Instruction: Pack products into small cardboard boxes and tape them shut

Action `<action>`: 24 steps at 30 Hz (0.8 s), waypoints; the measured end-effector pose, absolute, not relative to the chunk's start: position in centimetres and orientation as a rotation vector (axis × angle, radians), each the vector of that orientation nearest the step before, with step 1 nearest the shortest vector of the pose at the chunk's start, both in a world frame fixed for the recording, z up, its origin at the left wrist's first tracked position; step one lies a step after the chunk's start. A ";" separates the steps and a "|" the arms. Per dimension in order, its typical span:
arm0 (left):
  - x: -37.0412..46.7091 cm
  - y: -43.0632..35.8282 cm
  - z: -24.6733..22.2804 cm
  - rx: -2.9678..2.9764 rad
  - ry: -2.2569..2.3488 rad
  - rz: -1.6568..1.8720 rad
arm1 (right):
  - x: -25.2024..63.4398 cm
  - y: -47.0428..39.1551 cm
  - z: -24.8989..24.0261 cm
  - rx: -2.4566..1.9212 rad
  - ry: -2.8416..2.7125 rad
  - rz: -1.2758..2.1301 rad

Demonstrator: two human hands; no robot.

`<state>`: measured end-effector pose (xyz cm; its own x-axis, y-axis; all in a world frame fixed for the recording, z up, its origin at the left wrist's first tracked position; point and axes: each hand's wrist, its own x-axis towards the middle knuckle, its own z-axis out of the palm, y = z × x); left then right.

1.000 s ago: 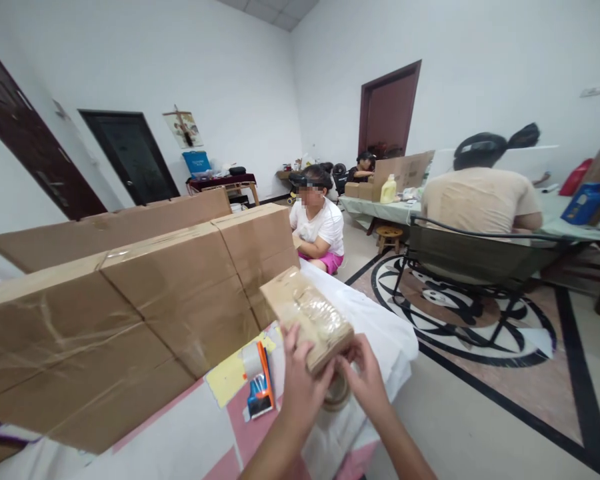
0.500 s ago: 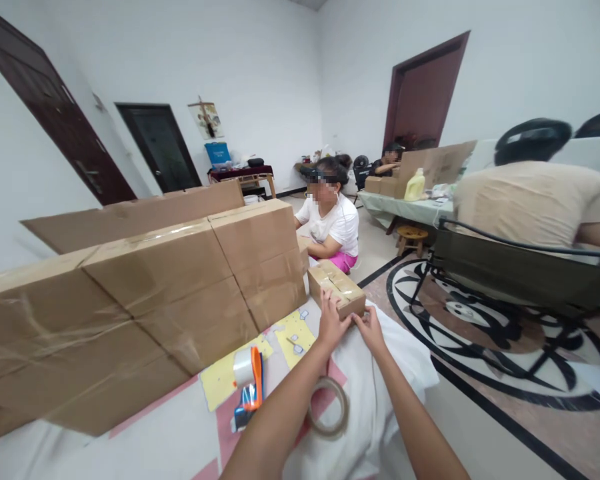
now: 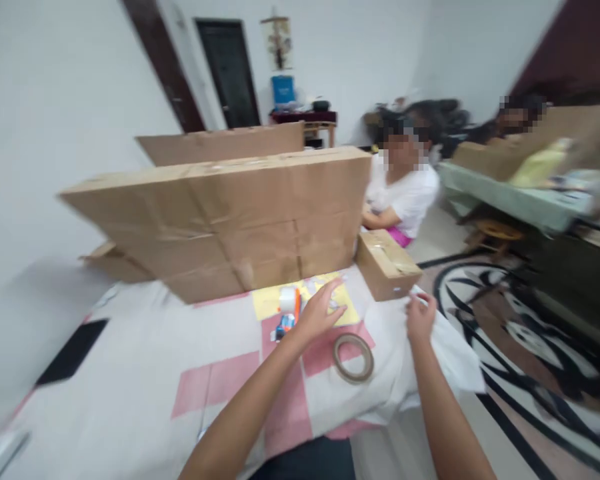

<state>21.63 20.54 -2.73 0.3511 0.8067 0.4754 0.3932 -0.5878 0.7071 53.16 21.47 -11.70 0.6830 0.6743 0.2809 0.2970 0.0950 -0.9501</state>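
A small taped cardboard box (image 3: 387, 265) stands on the cloth-covered table at the right end of the long cardboard cartons. My left hand (image 3: 321, 312) is over the table with its fingers spread and nothing between them, just right of the orange and blue tape dispenser (image 3: 289, 310). Beside the box's near right corner is my right hand (image 3: 421, 319), its fingers curled together; whatever they may hold is too small to make out. A brown roll of tape (image 3: 353, 358) lies flat on the cloth between my forearms.
Large cardboard cartons (image 3: 260, 220) form a wall along the table's far side. Behind the small box is a person in a white shirt (image 3: 405, 190). A black flat object (image 3: 73, 352) lies at the left edge. A green-covered table (image 3: 505, 193) stands at the right.
The view has swung left. My left hand has come off the small box and moved left with its fingers spread. My right hand has drawn slightly away from the box.
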 end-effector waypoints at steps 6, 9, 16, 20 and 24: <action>-5.0 8.5 -3.7 1.732 1.792 1.435 | 50.7 20.4 -7.7 -1.425 -0.789 0.302; -16.3 6.4 -4.7 1.401 2.140 1.552 | 44.7 18.9 -3.5 -1.321 -1.034 0.329; -30.9 14.4 -6.1 1.015 2.418 1.545 | 19.2 18.5 2.4 -1.060 -1.798 0.598; -34.9 21.8 -5.7 0.876 2.446 1.559 | 1.4 21.1 1.5 -0.767 -2.161 0.782; -37.5 27.6 -4.7 0.781 2.440 1.588 | -14.3 24.8 -0.5 -0.940 -2.566 0.722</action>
<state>-37.51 27.58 -4.70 -0.8581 0.4849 0.1692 0.3512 0.3136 0.8822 -14.30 24.84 -0.45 -0.7351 0.6680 0.1156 0.5097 0.6570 -0.5555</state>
